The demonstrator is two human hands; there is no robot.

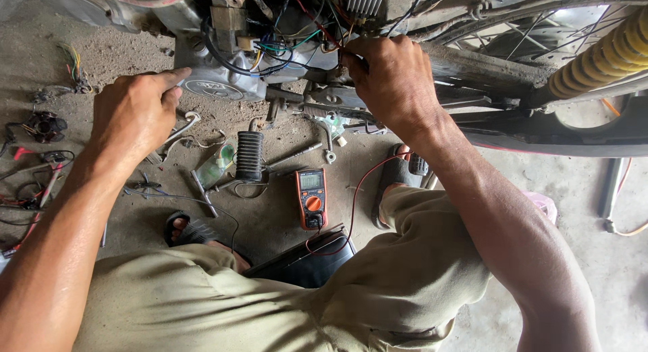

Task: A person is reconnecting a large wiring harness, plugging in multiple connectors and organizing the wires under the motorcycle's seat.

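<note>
My left hand (pixel 138 109) rests with its fingers curled, the thumb touching the grey engine casing (pixel 216 82) of a motorcycle. My right hand (pixel 390 78) reaches up into the tangle of coloured wires (pixel 290 41) under the frame, its fingertips pinched around something small there, apparently a red probe lead (pixel 356 190) that trails down to an orange and black multimeter (pixel 312 198) lying on the ground between my knees. What the fingertips pinch is hidden.
A black ribbed footpeg (pixel 249 155), a green bottle (pixel 214 166), loose metal tools and wire bundles (pixel 40 129) lie on the dirty concrete. A yellow coil shock absorber (pixel 601 62) and rear wheel sit at upper right. A dark flat case (pixel 307 261) lies by my legs.
</note>
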